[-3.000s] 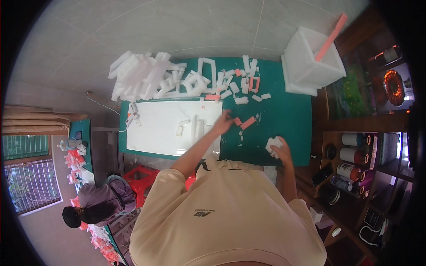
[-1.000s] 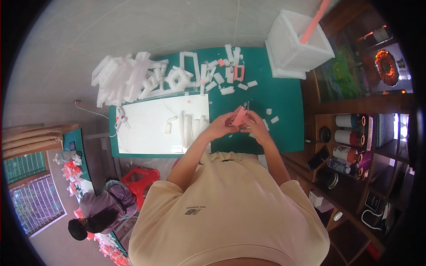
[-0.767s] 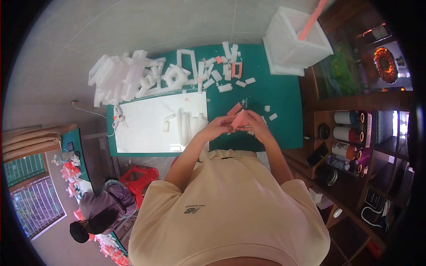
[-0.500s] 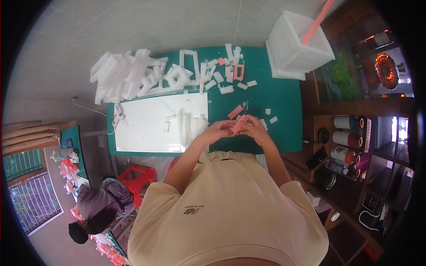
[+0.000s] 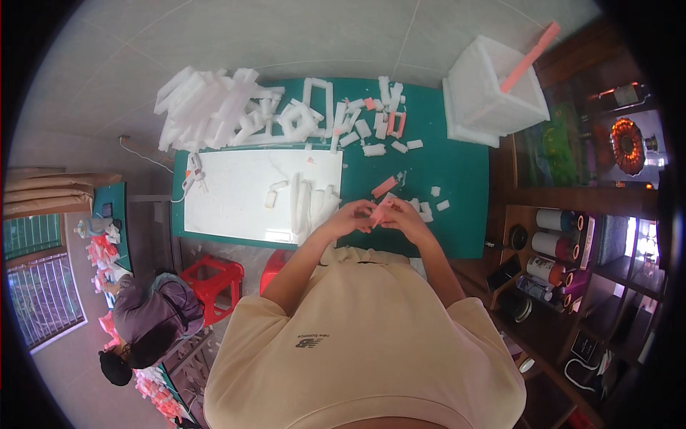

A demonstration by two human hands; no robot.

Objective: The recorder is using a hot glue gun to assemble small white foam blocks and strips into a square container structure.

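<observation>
Close to the table's near edge, my left hand and my right hand come together around a small pink foam piece. Fingers of both hands are closed on it, and they cover part of its shape. Just beyond lies another pink foam strip on the green tabletop. Small white foam bits lie beside my right hand. To the left of my left hand, white foam strips rest on a white board.
A pile of white foam strips covers the far left, with foam frames beside it. A glue gun lies on the board. At the far right stands a white foam box. Another person sits by a red stool.
My view has shifted slightly. The pink piece has been turned in my fingers and stands more upright; both hands stay closed on it.
</observation>
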